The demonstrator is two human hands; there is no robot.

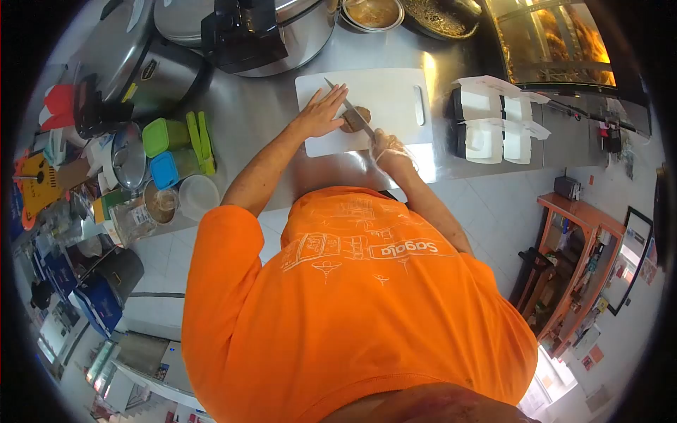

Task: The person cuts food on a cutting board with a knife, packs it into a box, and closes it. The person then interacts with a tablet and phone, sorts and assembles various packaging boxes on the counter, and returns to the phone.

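Observation:
A white cutting board point(395, 88) lies on the steel counter, and a brown piece of food point(362, 113), perhaps cooked meat, rests on it. My right hand point(386, 146) is closed around the handle of a knife point(358, 118). The blade slants up and left across the brown piece, its tip near the top of the board. Something thin, clear and plastic-like hangs about my right hand and wrist. My left hand point(323, 115) is beside the blade with fingers stretched out; its fingertips are close to the blade and the brown piece. Whether they touch either is unclear.
White takeaway boxes point(486, 141) stand open at the right, below a lit glass cabinet point(557, 42). Large pots point(159, 77) and a metal bowl point(372, 13) line the back. Green tubs point(164, 136), a blue-lidded tub point(165, 170) and green tongs point(201, 143) lie at left.

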